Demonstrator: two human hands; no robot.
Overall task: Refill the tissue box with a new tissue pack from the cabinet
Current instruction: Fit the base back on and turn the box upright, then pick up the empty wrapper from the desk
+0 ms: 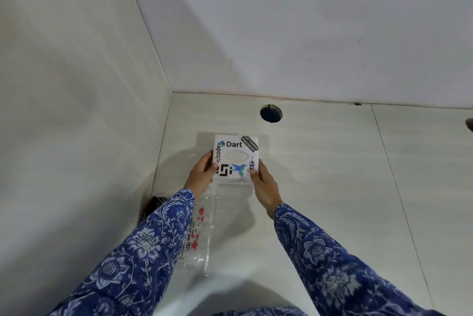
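I see the box (236, 158) near the corner, the left wall (84, 90) close beside it, so little room on that side. My hands (202, 171) (263, 183) flank it. An empty wrapper (202, 228) lies on the counter (332, 187) just in front. To the right the counter lies open; a round hole (270, 113) sits behind.

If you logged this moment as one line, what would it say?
stage: box being set down | left hand: on box left side | right hand: on right side | wrapper: empty, on counter
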